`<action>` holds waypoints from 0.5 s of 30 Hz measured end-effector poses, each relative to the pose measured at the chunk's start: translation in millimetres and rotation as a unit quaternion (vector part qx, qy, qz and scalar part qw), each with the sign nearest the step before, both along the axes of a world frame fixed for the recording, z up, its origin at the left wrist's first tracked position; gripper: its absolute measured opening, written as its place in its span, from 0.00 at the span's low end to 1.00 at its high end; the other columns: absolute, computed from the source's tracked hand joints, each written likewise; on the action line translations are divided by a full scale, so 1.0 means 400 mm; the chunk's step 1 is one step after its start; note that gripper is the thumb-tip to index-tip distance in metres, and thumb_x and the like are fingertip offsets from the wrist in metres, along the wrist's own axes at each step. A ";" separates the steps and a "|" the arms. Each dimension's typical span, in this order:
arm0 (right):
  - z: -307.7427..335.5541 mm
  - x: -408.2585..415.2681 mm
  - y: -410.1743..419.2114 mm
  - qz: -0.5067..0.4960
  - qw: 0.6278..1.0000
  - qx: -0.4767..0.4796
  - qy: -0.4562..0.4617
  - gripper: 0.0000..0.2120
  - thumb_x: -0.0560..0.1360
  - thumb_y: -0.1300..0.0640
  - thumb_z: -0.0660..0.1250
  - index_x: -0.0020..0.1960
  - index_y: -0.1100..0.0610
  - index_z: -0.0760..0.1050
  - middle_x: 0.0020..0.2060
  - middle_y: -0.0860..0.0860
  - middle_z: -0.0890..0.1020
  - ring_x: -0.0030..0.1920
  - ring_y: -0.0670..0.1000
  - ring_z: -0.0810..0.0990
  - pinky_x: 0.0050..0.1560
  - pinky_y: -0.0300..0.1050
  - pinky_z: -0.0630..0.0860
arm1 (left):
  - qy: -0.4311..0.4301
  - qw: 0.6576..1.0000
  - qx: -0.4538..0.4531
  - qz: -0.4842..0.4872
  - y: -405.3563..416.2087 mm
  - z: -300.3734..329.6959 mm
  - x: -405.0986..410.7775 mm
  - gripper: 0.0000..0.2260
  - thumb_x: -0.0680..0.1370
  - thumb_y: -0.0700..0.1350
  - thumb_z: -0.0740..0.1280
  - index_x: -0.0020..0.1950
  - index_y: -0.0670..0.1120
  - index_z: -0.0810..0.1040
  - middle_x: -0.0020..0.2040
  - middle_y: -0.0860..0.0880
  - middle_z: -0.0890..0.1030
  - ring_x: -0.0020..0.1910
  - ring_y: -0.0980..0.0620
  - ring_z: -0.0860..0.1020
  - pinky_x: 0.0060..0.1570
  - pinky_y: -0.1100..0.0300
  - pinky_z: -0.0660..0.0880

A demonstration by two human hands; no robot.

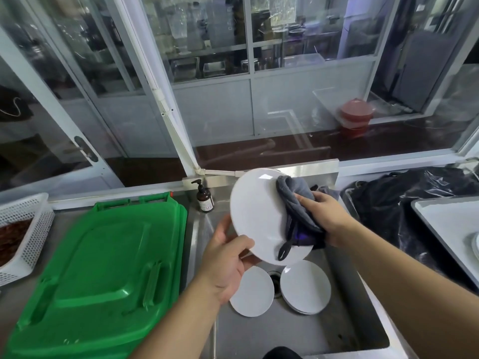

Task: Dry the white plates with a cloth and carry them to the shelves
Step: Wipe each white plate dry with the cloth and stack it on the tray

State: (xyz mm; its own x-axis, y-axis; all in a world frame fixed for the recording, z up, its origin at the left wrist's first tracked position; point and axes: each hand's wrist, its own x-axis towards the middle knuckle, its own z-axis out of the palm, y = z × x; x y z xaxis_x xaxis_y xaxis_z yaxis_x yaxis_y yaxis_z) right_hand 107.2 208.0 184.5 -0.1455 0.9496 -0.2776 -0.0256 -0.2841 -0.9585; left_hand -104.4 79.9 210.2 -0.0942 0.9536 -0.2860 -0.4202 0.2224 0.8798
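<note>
White plate (255, 211), tilted above the steel sink (298, 338), is pinched at its lower rim by the left hand (228, 260). The right hand (325, 216) clutches a grey cloth (295, 203) pressed on its face. Below lie one plate (255, 294) and seemingly a small stack (305, 290).

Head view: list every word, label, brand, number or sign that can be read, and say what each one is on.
No text in this frame can be read.
Brown pump bottle: it carries a white label with print and a round mark, too small and blurred to read.
Green bin lid, white plate, grey cloth and white basket: no lettering visible.
</note>
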 end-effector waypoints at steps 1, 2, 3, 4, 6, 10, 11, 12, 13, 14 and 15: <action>-0.006 0.001 -0.002 -0.010 1.000 0.002 -0.004 0.13 0.77 0.50 0.77 0.53 0.59 0.85 0.49 0.59 0.89 0.49 0.58 0.89 0.50 0.53 0.86 | 0.019 1.000 -0.008 -0.007 0.008 -0.001 -0.011 0.28 0.70 0.30 0.69 0.64 0.57 0.80 0.52 0.48 0.88 0.44 0.46 0.85 0.41 0.49 0.83; -0.009 0.003 -0.004 -0.014 1.000 0.005 -0.008 0.13 0.77 0.50 0.77 0.54 0.59 0.85 0.48 0.59 0.89 0.49 0.60 0.89 0.53 0.56 0.86 | 0.046 0.999 -0.017 -0.017 0.017 0.004 -0.024 0.25 0.74 0.30 0.69 0.64 0.56 0.79 0.51 0.48 0.88 0.42 0.47 0.86 0.40 0.50 0.83; -0.008 0.005 -0.006 -0.013 1.000 0.013 -0.017 0.12 0.77 0.50 0.77 0.53 0.59 0.85 0.47 0.59 0.89 0.50 0.61 0.89 0.55 0.58 0.86 | 0.081 0.996 -0.028 -0.026 0.029 0.012 -0.039 0.20 0.79 0.34 0.69 0.64 0.54 0.79 0.50 0.49 0.88 0.42 0.47 0.87 0.40 0.50 0.83; -0.003 0.008 -0.007 -0.005 0.999 0.028 -0.033 0.11 0.77 0.50 0.77 0.53 0.58 0.85 0.47 0.57 0.89 0.50 0.60 0.89 0.56 0.58 0.85 | 0.123 0.991 -0.042 -0.035 0.040 0.021 -0.053 0.13 0.81 0.40 0.69 0.64 0.51 0.80 0.50 0.48 0.89 0.44 0.47 0.88 0.40 0.51 0.84; 0.016 0.007 -0.007 0.015 0.997 0.060 -0.054 0.09 0.77 0.50 0.77 0.51 0.55 0.86 0.46 0.55 0.90 0.49 0.58 0.89 0.52 0.53 0.86 | 0.216 0.973 -0.058 -0.060 0.057 0.036 -0.073 0.18 0.78 0.54 0.71 0.63 0.46 0.80 0.52 0.46 0.88 0.50 0.46 0.87 0.46 0.48 0.85; 0.043 -0.026 -0.017 -0.009 0.998 0.065 -0.013 0.09 0.76 0.52 0.78 0.52 0.55 0.87 0.46 0.54 0.90 0.49 0.57 0.89 0.52 0.52 0.86 | 0.317 0.948 -0.017 -0.020 0.074 0.037 -0.082 0.17 0.74 0.60 0.65 0.55 0.52 0.83 0.49 0.56 0.88 0.54 0.49 0.85 0.55 0.47 0.82; 0.042 -0.038 -0.022 -0.031 0.998 0.045 0.015 0.11 0.76 0.51 0.79 0.54 0.56 0.86 0.47 0.55 0.90 0.49 0.58 0.89 0.55 0.56 0.86 | 0.332 0.943 -0.010 0.004 0.075 0.033 -0.079 0.15 0.75 0.61 0.64 0.51 0.53 0.83 0.47 0.59 0.87 0.53 0.50 0.84 0.51 0.50 0.82; 0.039 -0.050 -0.030 -0.056 0.997 0.015 0.046 0.13 0.76 0.51 0.79 0.56 0.57 0.85 0.47 0.56 0.90 0.49 0.58 0.89 0.56 0.59 0.86 | 0.345 0.938 -0.006 0.033 0.074 0.029 -0.071 0.14 0.75 0.61 0.63 0.48 0.53 0.82 0.45 0.61 0.87 0.50 0.50 0.84 0.48 0.51 0.81; 0.035 -0.063 -0.041 -0.080 0.994 -0.018 0.077 0.15 0.75 0.50 0.79 0.56 0.58 0.85 0.48 0.57 0.89 0.48 0.58 0.90 0.55 0.60 0.86 | 0.356 0.932 -0.002 0.065 0.073 0.022 -0.058 0.14 0.76 0.61 0.63 0.45 0.53 0.81 0.44 0.60 0.86 0.48 0.50 0.84 0.46 0.51 0.81; 0.026 -0.080 -0.055 -0.099 0.988 -0.053 0.109 0.16 0.75 0.50 0.79 0.57 0.60 0.84 0.48 0.58 0.89 0.47 0.59 0.90 0.53 0.60 0.86 | 0.365 0.926 0.002 0.094 0.072 0.016 -0.041 0.14 0.78 0.60 0.62 0.44 0.52 0.80 0.43 0.56 0.86 0.46 0.50 0.84 0.45 0.51 0.81; 0.016 -0.099 -0.072 -0.111 0.980 -0.090 0.141 0.17 0.76 0.51 0.79 0.58 0.60 0.83 0.48 0.59 0.89 0.47 0.61 0.90 0.50 0.60 0.87 | 0.374 0.920 0.004 0.119 0.069 0.009 -0.021 0.14 0.80 0.59 0.62 0.43 0.52 0.79 0.41 0.54 0.86 0.44 0.52 0.84 0.42 0.53 0.81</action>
State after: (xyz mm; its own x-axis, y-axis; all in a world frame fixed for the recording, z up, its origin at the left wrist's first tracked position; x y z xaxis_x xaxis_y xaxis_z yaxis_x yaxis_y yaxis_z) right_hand 67.6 179.0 190.9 -0.0358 0.9062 -0.4213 -0.3622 -0.4046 -0.8397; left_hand -112.8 107.4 213.9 -0.4683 0.8822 -0.0494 0.2675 0.1949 0.9437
